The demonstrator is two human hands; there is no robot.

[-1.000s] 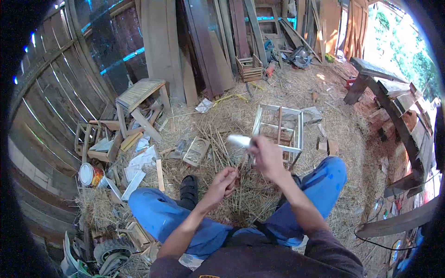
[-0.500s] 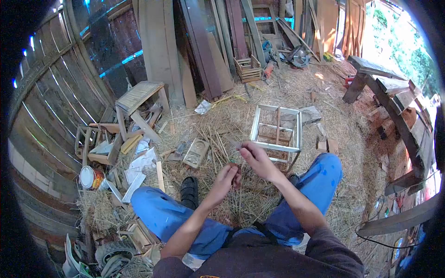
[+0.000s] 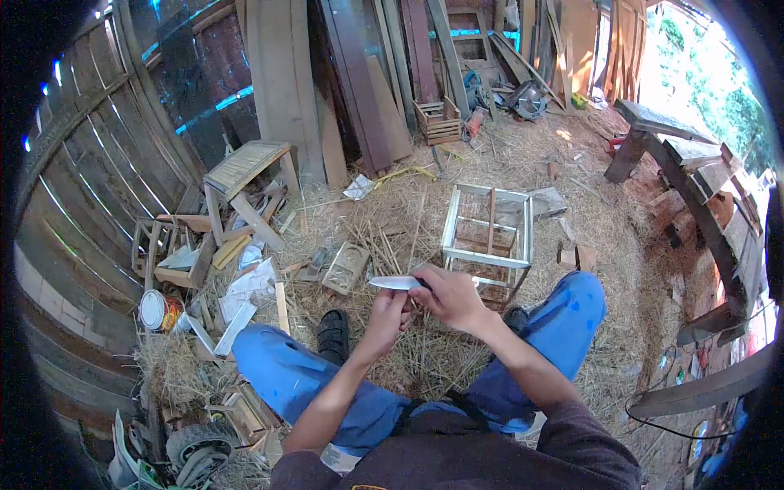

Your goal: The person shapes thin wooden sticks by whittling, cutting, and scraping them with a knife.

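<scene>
My right hand is wrapped round a knife, its handle hidden in the fingers. The knife's pale blade points left and lies above the fingertips of my left hand. Those left fingers are pinched together close under the blade; whatever they hold is too small or too covered to name. Just beyond both hands, thin sticks are strewn on the straw. A white-edged wooden frame stands to the right of them, and a carved wooden block lies to the left.
Straw covers the ground. At left are a small wooden table, a paint can and wood scraps. Tall boards lean on the back wall near a slatted crate. A heavy wooden bench runs along the right side.
My right hand has turned and come down closer to the left one, so the knife blade now shows broadside, pointing left. My left hand has shifted slightly left.
</scene>
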